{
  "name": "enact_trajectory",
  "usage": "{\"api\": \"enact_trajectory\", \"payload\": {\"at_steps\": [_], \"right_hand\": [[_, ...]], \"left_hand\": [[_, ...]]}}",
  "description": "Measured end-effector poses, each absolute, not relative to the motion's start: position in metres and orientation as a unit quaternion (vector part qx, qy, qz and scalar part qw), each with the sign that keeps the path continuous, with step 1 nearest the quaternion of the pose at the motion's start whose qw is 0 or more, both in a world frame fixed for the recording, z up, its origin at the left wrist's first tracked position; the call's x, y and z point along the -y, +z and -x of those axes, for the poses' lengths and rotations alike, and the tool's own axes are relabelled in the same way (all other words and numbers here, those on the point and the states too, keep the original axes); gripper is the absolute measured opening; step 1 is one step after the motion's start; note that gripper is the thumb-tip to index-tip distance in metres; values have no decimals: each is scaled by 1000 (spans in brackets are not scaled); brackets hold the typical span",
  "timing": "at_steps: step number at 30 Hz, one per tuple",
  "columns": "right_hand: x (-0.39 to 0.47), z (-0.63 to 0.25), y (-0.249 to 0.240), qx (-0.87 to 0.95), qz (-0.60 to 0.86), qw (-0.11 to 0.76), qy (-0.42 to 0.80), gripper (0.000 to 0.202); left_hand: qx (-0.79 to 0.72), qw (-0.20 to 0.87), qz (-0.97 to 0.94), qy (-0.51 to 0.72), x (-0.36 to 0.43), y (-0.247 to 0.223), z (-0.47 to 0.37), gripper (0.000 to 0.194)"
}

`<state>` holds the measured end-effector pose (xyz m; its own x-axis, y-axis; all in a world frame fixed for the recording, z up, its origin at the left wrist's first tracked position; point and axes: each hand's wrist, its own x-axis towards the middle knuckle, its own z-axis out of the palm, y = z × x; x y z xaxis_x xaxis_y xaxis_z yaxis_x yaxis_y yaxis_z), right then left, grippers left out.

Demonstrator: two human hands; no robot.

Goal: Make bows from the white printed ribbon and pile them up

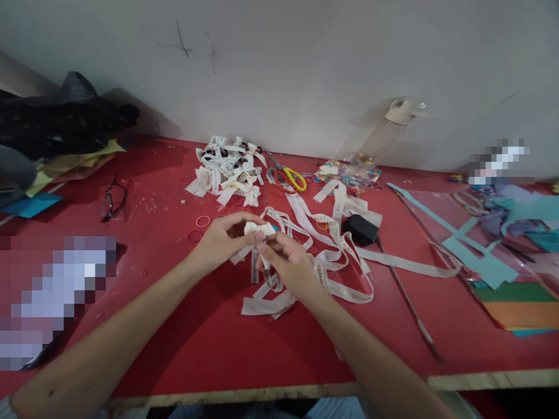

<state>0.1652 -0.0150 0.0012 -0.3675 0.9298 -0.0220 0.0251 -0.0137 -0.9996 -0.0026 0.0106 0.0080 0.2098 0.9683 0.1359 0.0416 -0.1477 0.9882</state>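
The left hand [222, 235] and the right hand [297, 267] are close together above the red table [227, 355]. Each hand has its fingers closed on the same small piece of gathered white ribbon [257, 228], which is between the fingertips. The fingers hide a part of this piece, so I cannot tell if it is tied or only pinched.

In my judgement, the main danger is that the folds open. The cloth looks soft, and if one thumb relaxes too early, the gathers may slip and become uneven. Pulling more strongly with one hand could also twist the piece.

Long loose ribbons [266, 305] lie in a tangle under and beside the right hand. A finger or wrist could catch one of these loops and drag the others, also the black object [360, 230] which touches them. The small elastic rings [203, 216] near the left hand are light, so a sleeve or a forearm may push them away. The scissors [283, 170] lie beyond the hands, beside the pile of ribbon bows [225, 169]; careless reaching there could disturb the pile.
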Motion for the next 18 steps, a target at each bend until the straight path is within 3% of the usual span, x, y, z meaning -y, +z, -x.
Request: {"api": "enact_trajectory", "payload": {"at_steps": [18], "right_hand": [[16, -164, 4, 581, 408, 383, 590, 15]], "left_hand": [[-478, 477, -455, 579, -19, 9, 9, 26]]}}
